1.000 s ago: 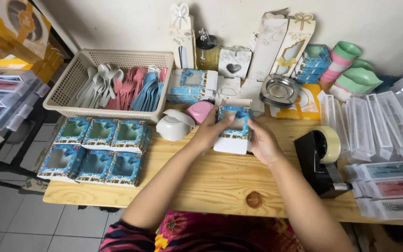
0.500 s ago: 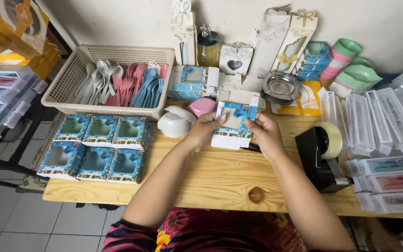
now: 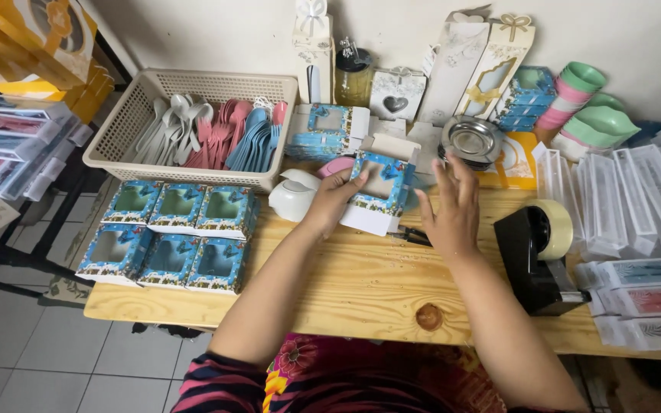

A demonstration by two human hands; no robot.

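My left hand (image 3: 336, 196) grips the left side of a small blue gift box (image 3: 380, 187) with a clear window and an open white top flap, held just above the wooden table (image 3: 361, 283). My right hand (image 3: 450, 205) hovers beside the box's right edge with fingers spread, holding nothing. A pink bowl (image 3: 335, 166) and a white bowl (image 3: 293, 193) lie just left of the box. Small black scissors (image 3: 410, 236) lie on the table under my right hand.
Several finished blue window boxes (image 3: 171, 233) sit in rows at the left. A beige basket (image 3: 128, 130) holds plastic spoons and forks. A black tape dispenser (image 3: 537, 248) stands at the right, beside clear flat packages (image 3: 636, 206). Steel bowls (image 3: 470, 141), stacked cups (image 3: 573, 95) and flat boxes line the wall.
The box moved slightly away from me and its top flap opened. My right hand let go of the box and now hovers open beside it.
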